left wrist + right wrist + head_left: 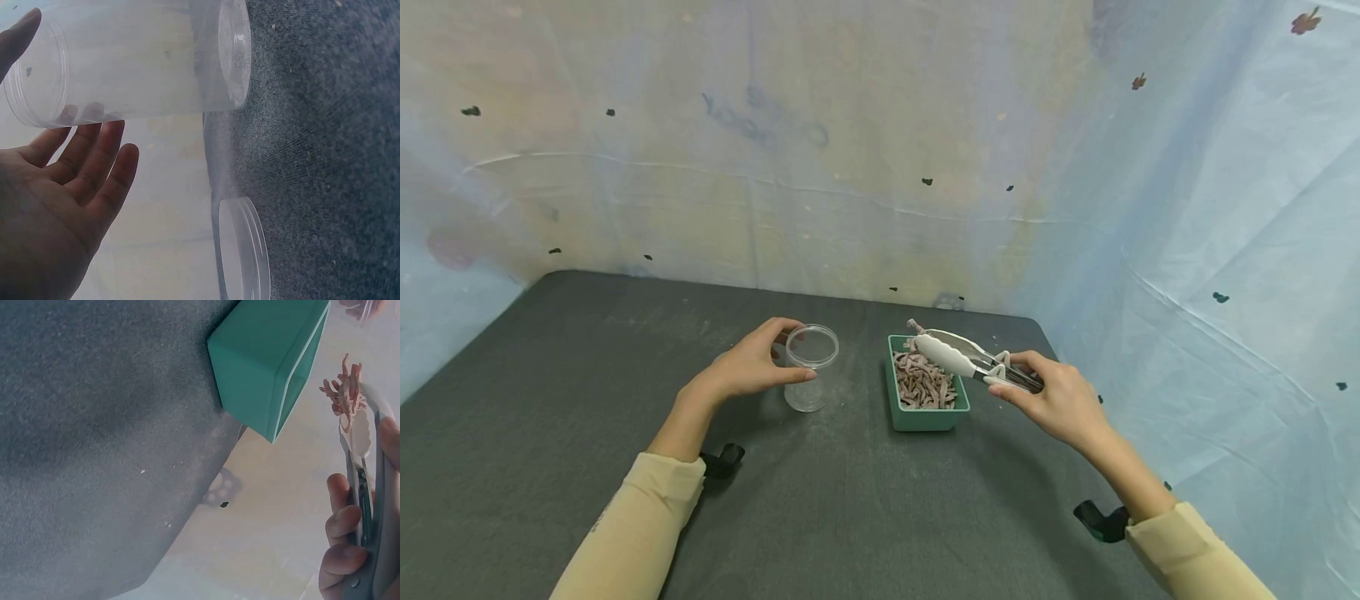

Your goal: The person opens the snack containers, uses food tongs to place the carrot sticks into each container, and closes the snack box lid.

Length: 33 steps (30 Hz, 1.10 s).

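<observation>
My left hand [752, 362] holds a clear plastic jar [806, 393] near its top, thumb at the near side of the rim and fingers behind. The jar [144, 62] stands upright on the table and looks empty. My right hand [1060, 400] grips a pair of tongs [951, 354] with white scalloped tips and dark handles. A small clump of brownish-pink strips [347, 387] is pinched between the tong tips. Below the tongs sits a green rectangular tub [925, 421], filled with many similar strips [921, 379].
A clear round lid [250, 250] lies on the table beside the jar, mostly hidden by the left hand in the head view. The dark grey table [850, 517] ends at a pale patterned curtain [850, 167] behind and at the right.
</observation>
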{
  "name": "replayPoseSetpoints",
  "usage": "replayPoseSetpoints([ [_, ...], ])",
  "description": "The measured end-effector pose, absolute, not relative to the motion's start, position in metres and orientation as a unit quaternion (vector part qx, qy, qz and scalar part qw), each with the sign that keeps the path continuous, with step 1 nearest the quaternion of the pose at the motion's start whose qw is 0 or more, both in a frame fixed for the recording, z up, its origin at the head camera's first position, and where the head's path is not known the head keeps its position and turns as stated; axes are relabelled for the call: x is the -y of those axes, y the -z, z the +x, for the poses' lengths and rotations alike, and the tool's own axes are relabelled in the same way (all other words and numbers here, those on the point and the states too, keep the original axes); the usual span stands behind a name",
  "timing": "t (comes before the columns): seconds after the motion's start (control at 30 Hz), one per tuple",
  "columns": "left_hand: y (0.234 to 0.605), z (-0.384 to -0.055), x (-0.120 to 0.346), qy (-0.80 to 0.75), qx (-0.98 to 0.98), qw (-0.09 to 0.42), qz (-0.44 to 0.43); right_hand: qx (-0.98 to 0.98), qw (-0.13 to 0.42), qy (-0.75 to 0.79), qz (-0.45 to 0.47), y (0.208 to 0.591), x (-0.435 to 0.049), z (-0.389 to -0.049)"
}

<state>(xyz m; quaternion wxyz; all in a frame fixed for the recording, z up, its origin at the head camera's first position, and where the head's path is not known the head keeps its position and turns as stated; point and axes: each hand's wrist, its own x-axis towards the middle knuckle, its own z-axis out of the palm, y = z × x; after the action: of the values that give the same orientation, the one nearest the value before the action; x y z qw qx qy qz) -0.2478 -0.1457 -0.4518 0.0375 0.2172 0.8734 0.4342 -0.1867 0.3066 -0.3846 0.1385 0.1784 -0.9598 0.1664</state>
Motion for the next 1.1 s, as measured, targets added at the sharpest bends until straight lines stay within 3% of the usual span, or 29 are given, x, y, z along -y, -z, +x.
replayPoseSetpoints([
  [0.53, 0.454, -0.250, 0.146, -0.431, -0.874, 0.031, 0.220, 0.937, 0.194, -0.205, 0.205, 0.388, -0.289, -0.192],
  [1.1, 0.454, -0.249, 0.143, -0.434, -0.875, 0.028, 0.212, 0.926, 0.184, -0.243, 0.221, 0.387, -0.258, -0.206],
])
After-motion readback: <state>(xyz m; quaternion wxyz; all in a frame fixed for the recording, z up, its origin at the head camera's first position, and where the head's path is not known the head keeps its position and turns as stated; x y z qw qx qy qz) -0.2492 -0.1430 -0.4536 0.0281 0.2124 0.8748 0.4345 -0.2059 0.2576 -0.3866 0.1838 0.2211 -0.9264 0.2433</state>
